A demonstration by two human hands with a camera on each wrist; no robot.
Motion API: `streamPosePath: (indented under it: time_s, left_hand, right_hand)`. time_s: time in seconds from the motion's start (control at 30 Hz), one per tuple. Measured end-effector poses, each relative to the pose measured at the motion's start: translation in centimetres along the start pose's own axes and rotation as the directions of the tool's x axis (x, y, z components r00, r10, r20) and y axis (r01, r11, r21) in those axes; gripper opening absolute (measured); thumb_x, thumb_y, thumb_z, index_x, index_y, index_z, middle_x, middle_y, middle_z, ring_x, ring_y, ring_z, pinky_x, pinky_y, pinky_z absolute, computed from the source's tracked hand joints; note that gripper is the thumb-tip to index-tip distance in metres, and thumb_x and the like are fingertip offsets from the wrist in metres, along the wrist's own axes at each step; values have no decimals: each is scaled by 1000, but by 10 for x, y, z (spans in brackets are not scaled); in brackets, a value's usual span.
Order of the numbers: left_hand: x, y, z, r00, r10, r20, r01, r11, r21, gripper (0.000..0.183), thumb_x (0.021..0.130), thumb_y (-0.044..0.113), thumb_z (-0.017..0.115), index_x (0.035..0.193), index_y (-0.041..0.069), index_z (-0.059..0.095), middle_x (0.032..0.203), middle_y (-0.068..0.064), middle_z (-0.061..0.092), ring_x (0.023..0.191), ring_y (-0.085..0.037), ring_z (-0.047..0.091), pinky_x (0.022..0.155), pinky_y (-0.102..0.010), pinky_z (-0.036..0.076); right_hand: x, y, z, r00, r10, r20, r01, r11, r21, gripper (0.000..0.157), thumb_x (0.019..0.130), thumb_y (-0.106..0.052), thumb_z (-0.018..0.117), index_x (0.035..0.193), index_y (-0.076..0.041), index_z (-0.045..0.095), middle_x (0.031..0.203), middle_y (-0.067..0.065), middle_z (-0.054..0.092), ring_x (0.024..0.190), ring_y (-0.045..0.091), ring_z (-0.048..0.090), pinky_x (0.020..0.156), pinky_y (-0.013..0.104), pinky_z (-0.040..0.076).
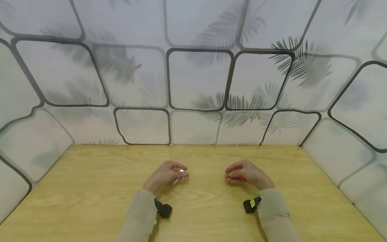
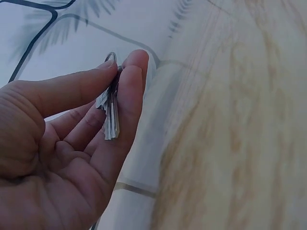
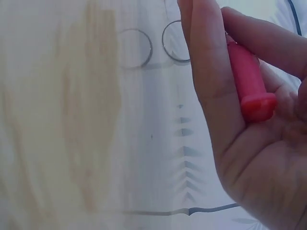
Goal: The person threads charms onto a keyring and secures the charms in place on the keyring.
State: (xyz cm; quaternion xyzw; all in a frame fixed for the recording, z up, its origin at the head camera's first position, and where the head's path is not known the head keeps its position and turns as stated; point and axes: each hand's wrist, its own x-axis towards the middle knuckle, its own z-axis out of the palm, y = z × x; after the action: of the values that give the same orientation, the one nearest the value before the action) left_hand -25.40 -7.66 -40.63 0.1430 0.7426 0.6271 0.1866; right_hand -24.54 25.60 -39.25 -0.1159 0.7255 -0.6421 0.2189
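Observation:
My left hand (image 1: 169,175) pinches a small bunch of silver keys (image 2: 112,117) between thumb and fingers. Their blades point down past the fingers, and a thin key ring (image 2: 111,55) sticks up above the thumb tip. Across from it, my right hand (image 1: 248,174) holds a small red cylinder-shaped key fob (image 3: 247,76) between thumb and fingers, its wider end toward the palm. A metal split ring (image 3: 163,43) shows beyond the right fingers, partly hidden by them. The hands are apart, both low over the wooden table (image 1: 205,208).
A pale cloth wall (image 1: 196,80) with dark rounded outlines and leaf prints encloses the table at the back and sides. Black wrist cameras (image 1: 164,210) are strapped on below both hands, at the cuffs of the light sleeves (image 1: 273,205).

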Motion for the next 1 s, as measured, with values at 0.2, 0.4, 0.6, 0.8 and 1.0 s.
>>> streamPosePath:
  time_s: [0.2,0.4,0.6,0.8,1.0]
  left_hand:
    - [-1,-3,1,1000,-2,14,3,1000,-16,28,95,-8,63,120,-20,59,102,-25,73,90,-24,74,73,-24,58]
    - [-1,0,-1,1000,3,9,-3,1000,-16,30,96,-8,62,123,-21,58,103,-26,73,95,-29,73,76,-28,60]
    - [-1,-1,-2,1000,15,23,-14,1000,-25,30,96,-8,62,122,-21,58,104,-27,72,95,-30,73,78,-30,60]
    - [-4,-3,-1,1000,0,-6,0,1000,11,28,95,-6,63,120,-19,60,101,-22,74,91,-26,74,75,-25,57]
    - [-2,0,-1,1000,-7,3,7,1000,-30,29,96,-8,62,122,-20,58,103,-24,73,92,-25,74,76,-28,59]
  right_hand:
    - [0,1,2,997,18,-79,-25,996,-84,15,100,5,56,102,20,61,84,10,71,75,14,70,70,25,60]
    - [5,-4,4,996,-11,-93,-2,990,-143,13,100,4,53,104,17,54,81,11,67,68,14,67,62,23,58]
    - [1,-7,5,994,15,-112,-35,983,-182,34,97,2,51,123,19,37,86,16,70,68,15,68,61,25,57]
    - [0,-4,7,994,45,-96,-68,964,-256,18,99,3,52,112,12,44,92,18,74,68,17,71,57,25,55]
    - [0,-6,2,998,34,-56,-46,970,-237,9,99,4,53,106,10,52,98,21,74,72,19,72,58,27,56]
